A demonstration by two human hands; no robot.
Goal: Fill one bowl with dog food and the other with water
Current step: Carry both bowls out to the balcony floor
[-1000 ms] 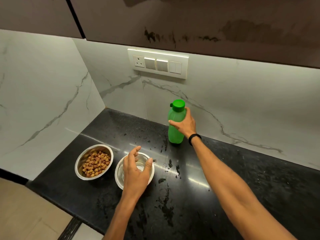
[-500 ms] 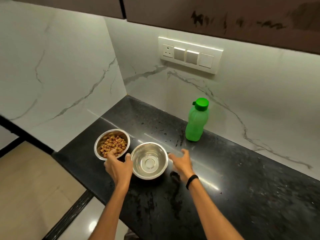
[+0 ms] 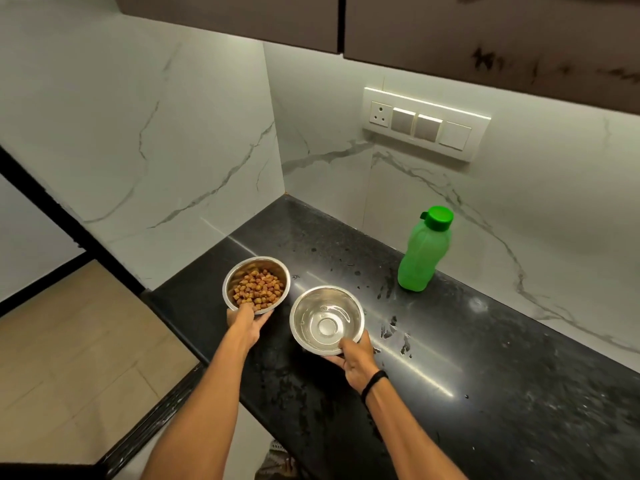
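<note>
Two filled steel bowls held at the front of a black counter (image 3: 485, 358), one hand to each.
Both forearms reach forward from the lower edge of view. A capped green bottle (image 3: 422, 254) stands upright by the back wall, well apart from the hands. The food bowl (image 3: 235, 277), holding brown kibble (image 3: 258, 292), is grasped at its near rim by the left hand (image 3: 247, 322). Just to its right, the water bowl (image 3: 304, 317) is pinched at its near rim by the right hand (image 3: 356, 358), thumb on top. Whether either bowl is lifted cannot be told.
</note>
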